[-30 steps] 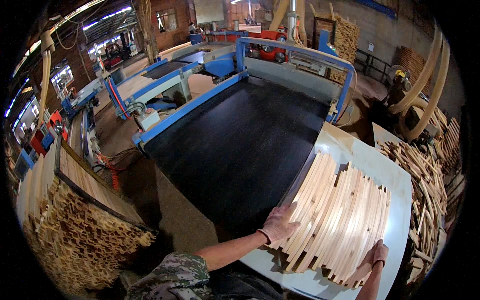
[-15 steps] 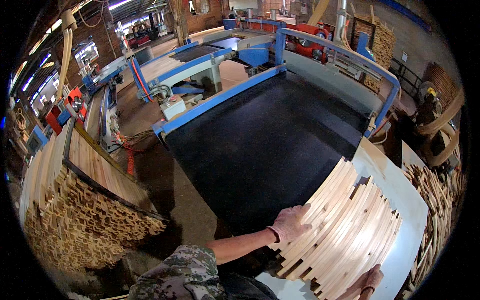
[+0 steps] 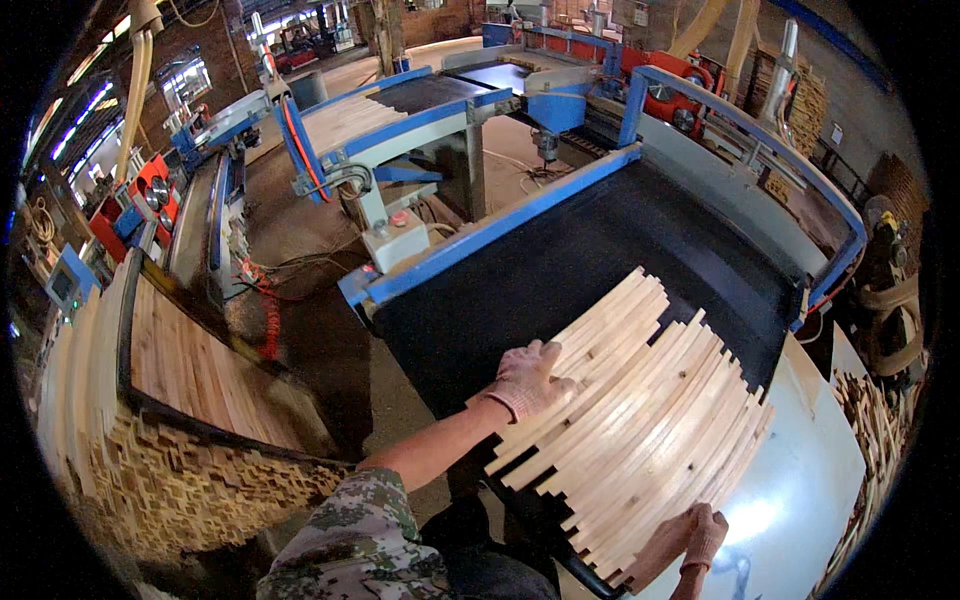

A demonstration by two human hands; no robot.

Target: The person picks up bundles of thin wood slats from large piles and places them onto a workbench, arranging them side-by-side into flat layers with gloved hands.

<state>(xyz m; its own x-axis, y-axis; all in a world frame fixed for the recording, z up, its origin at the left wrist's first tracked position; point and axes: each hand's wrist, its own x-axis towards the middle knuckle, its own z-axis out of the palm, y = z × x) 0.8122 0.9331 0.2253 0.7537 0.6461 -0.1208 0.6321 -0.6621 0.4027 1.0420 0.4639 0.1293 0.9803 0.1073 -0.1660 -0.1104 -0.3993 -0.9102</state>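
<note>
Left hand (image 3: pixel 528 378) lies flat, fingers spread on the slats (image 3: pixel 640 420); right hand (image 3: pixel 700 535) cups their near ends. Push evenly onto the belt (image 3: pixel 590 250) ahead of the fingertips.

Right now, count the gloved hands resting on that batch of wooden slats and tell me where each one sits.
2. The left hand lies flat on the near-left edge of the wooden slats, over the black conveyor belt. The right hand presses the batch's lower end by the white table. No other hands show.

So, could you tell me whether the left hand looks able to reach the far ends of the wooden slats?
Probably not: the left hand rests on the near left edge of the wooden slats, whose far ends lie well out over the black conveyor belt.
</note>
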